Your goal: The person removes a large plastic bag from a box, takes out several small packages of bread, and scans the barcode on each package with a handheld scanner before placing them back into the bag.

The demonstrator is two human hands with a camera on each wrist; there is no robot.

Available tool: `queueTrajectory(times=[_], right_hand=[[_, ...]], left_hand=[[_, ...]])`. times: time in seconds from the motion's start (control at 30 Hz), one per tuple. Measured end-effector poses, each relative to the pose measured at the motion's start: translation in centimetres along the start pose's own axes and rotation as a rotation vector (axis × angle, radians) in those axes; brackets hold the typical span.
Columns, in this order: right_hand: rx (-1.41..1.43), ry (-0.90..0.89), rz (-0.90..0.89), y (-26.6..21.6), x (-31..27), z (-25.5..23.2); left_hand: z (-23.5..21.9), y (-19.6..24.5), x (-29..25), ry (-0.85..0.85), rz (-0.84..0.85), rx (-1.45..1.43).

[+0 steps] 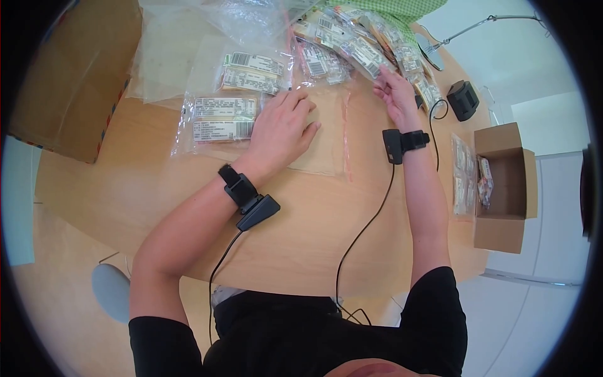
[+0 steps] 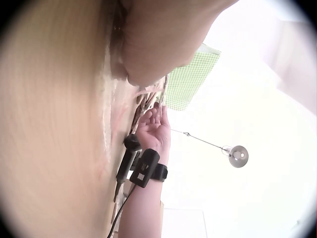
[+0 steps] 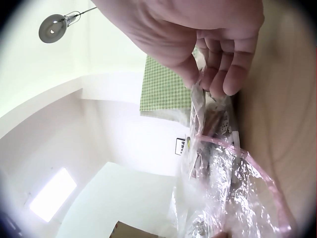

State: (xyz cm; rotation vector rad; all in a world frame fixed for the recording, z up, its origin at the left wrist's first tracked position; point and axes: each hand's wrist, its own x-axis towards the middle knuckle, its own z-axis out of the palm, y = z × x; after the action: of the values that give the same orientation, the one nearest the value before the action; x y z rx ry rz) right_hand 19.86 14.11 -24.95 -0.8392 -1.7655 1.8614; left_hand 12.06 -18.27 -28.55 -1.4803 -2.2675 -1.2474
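In the head view my left hand (image 1: 286, 129) lies palm down on a flat clear plastic zip bag (image 1: 330, 141), its thumb spread to the right. Just left of it are labelled snack packets (image 1: 223, 119) in clear plastic, with another pair (image 1: 252, 72) above. My right hand (image 1: 400, 94) reaches to the right side of a packet pile (image 1: 361, 53). Its thumb and fingers pinch the end of a clear-wrapped packet (image 3: 199, 111) in the right wrist view. The pink seal strip (image 3: 247, 158) of a bag runs below that packet.
A large cardboard box (image 1: 75, 75) stands at the left. At the right are an open carton (image 1: 502, 182), a bag of packets (image 1: 463, 179) and a black device (image 1: 463, 100). Green checked cloth (image 1: 408, 9) and a lamp (image 1: 430, 50) are at the back. Cables trail from both wrists.
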Motion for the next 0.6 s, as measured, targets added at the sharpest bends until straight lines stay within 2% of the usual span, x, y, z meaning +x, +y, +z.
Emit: queueTrajectory(times=[0.1, 0.2, 0.33, 0.47, 0.53, 0.6], right_hand=[[0.117, 0.022, -0.106, -0.8, -1.7, -1.5], [0.211, 0.028, -0.186, -2.6, -5.7, -0.6], [0.259, -0.157, -0.136, -1.8, -8.1, -1.9], [0.151, -0.295, -0.02, -1.1, -10.7, 0.2], [0.072, -0.336, 0.017, -0.5, -11.4, 0.6], [-0.005, -0.362, 0.053, -0.2, -11.4, 0.6]], left_hand=[[-0.1, -0.1, 0.1, -0.023, 0.014, -0.007], [-0.1, 0.1, 0.4, 0.006, 0.007, -0.035], [-0.2, 1.2, 0.8, 0.102, 0.016, -0.171], [-0.6, 1.7, 1.0, 0.057, 0.067, -0.148], [-1.1, 1.9, 1.0, -0.014, 0.095, -0.091], [-1.1, 2.0, 1.0, -0.015, 0.111, -0.1]])
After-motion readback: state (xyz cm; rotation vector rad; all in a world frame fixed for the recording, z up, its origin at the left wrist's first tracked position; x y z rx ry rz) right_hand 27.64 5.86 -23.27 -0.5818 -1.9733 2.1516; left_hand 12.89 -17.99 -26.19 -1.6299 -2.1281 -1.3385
